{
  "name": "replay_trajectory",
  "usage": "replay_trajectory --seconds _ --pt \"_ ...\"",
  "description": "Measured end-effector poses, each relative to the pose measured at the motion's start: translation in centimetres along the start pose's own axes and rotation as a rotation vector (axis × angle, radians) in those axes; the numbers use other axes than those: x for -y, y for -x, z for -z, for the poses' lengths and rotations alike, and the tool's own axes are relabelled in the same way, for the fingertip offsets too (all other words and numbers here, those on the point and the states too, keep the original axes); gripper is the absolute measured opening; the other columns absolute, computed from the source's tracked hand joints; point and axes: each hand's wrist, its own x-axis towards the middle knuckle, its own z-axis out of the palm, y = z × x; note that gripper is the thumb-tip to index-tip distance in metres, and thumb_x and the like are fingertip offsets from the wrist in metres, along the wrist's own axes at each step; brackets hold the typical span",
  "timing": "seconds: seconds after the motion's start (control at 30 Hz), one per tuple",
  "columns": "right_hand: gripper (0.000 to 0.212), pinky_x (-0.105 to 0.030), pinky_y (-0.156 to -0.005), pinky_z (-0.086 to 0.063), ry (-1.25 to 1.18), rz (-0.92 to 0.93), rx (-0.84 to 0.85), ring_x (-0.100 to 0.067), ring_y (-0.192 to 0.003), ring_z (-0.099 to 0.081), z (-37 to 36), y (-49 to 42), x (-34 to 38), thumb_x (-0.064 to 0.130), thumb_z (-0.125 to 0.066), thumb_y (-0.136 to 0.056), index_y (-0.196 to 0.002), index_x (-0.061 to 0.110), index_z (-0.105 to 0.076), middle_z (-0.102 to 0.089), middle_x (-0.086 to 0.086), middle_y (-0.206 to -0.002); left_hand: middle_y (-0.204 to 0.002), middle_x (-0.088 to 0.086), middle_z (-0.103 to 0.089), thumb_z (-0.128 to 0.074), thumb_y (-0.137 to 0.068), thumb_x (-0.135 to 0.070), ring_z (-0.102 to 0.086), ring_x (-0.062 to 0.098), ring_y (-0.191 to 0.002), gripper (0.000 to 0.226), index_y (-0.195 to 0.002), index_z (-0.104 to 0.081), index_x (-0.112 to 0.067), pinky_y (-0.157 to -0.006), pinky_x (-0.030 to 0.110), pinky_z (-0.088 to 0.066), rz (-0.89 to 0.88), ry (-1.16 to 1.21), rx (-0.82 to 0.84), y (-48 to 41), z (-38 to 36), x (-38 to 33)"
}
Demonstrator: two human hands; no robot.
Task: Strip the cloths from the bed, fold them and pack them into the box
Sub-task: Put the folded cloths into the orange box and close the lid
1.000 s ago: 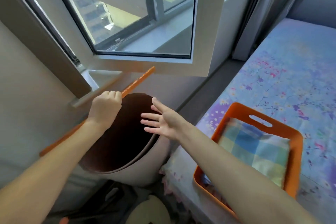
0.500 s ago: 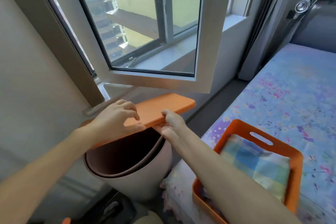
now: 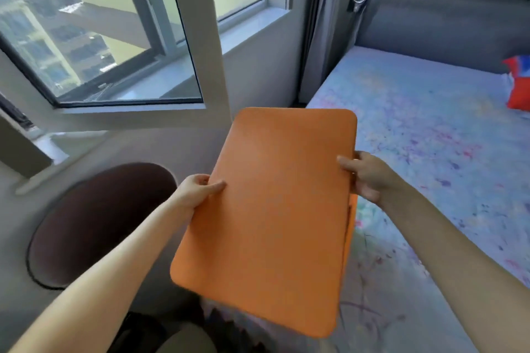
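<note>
A flat orange lid (image 3: 275, 215) is held level by its long edges: the left edge is gripped by the left hand (image 3: 198, 190), thumb on top, and the right edge by the right hand (image 3: 365, 175). Under it, a sliver of the orange box (image 3: 352, 215) is seen on the floral sheet (image 3: 430, 137), at the bed's left edge.
</note>
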Motion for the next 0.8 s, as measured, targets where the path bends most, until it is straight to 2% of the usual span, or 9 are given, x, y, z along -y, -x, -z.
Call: replay_trajectory --seconds 0.1,0.17,0.23,0.4,0.5,0.57,0.67,0.8 --pt "0.051 -0.039 -0.077 -0.052 0.251 0.010 -0.332 -0.028 -0.103 -0.060 3.4 0.1 -5.7 0.013 -0.065 -0.088 -0.131 0.010 -0.038 -0.057 -0.008 -0.122 -0.103 0.008 -0.067 -0.069 -0.085 -0.032 -0.067 0.024 -0.090 0.036 -0.112 -0.058 -0.012 -0.085 0.042 -0.055 -0.025 0.003 0.045 -1.4 -5.1 -0.2" --pt "0.061 -0.042 -0.091 -0.050 0.402 -0.019 -0.448 -0.029 -0.111 -0.058 4.2 0.8 -9.5 0.020 -0.070 -0.083 -0.133 0.008 -0.038 -0.055 -0.010 -0.129 -0.103 0.007 -0.066 -0.069 -0.085 -0.034 -0.065 0.023 -0.091 0.035 -0.110 -0.057 -0.012 -0.084 0.041 -0.055 -0.053 -0.077 0.039 -2.0 -7.2 0.1" --pt "0.068 -0.044 -0.096 -0.046 0.485 -0.096 -0.539 -0.031 -0.116 -0.055 4.9 1.6 -12.2 0.029 -0.073 -0.081 -0.134 0.006 -0.037 -0.054 -0.012 -0.132 -0.101 0.007 -0.065 -0.068 -0.085 -0.035 -0.064 0.024 -0.091 0.036 -0.108 -0.058 -0.010 -0.083 0.041 -0.054 -0.086 -0.196 0.042 -3.1 -8.9 0.6" --pt "0.074 -0.046 -0.100 -0.043 0.640 -0.159 -0.594 -0.032 -0.122 -0.051 4.0 1.7 -14.9 0.038 -0.074 -0.079 -0.136 0.006 -0.037 -0.052 -0.013 -0.135 -0.098 0.002 -0.058 -0.064 -0.086 -0.042 -0.057 0.020 -0.090 0.040 -0.108 -0.057 -0.008 -0.078 0.034 -0.050 -0.187 -0.604 0.048 -5.9 -9.8 2.3" --pt "0.083 -0.041 -0.103 -0.037 0.673 -0.185 -0.630 -0.032 -0.131 -0.042 2.8 0.9 -14.7 0.035 -0.071 -0.083 -0.145 0.004 -0.025 -0.042 -0.015 -0.144 -0.084 0.002 -0.057 -0.058 -0.088 -0.047 -0.054 0.018 -0.075 0.039 -0.093 -0.056 -0.008 -0.062 0.030 -0.044 -0.213 -0.809 0.088 -7.7 -9.4 2.5" --pt "0.081 -0.042 -0.103 -0.038 0.660 -0.217 -0.620 -0.032 -0.130 -0.043 2.3 0.0 -14.6 0.034 -0.071 -0.083 -0.145 0.006 -0.027 -0.043 -0.013 -0.144 -0.081 0.003 -0.055 -0.055 -0.089 -0.050 -0.052 0.018 -0.070 0.042 -0.082 -0.051 -0.009 -0.051 0.027 -0.037 -0.217 -0.902 0.133 -8.9 -9.1 2.8" --pt "0.074 -0.044 -0.101 -0.043 0.622 -0.267 -0.623 -0.032 -0.123 -0.050 2.5 -1.3 -14.4 0.023 -0.071 -0.082 -0.142 0.010 -0.030 -0.047 -0.011 -0.140 -0.094 0.010 -0.056 -0.055 -0.088 -0.053 -0.053 0.021 -0.072 0.044 -0.073 -0.045 -0.013 -0.055 0.028 -0.038 -0.217 -0.908 0.192 -10.7 -9.3 3.3" --pt "0.063 -0.046 -0.090 -0.050 0.514 -0.304 -0.654 -0.030 -0.101 -0.058 3.0 -3.0 -14.1 -0.002 -0.061 -0.081 -0.137 0.012 -0.035 -0.057 -0.010 -0.118 -0.091 0.010 -0.053 -0.052 -0.089 -0.053 -0.051 0.022 -0.075 0.048 -0.066 -0.042 -0.013 -0.065 0.030 -0.043 -0.243 -0.986 0.237 -12.5 -9.9 3.0"
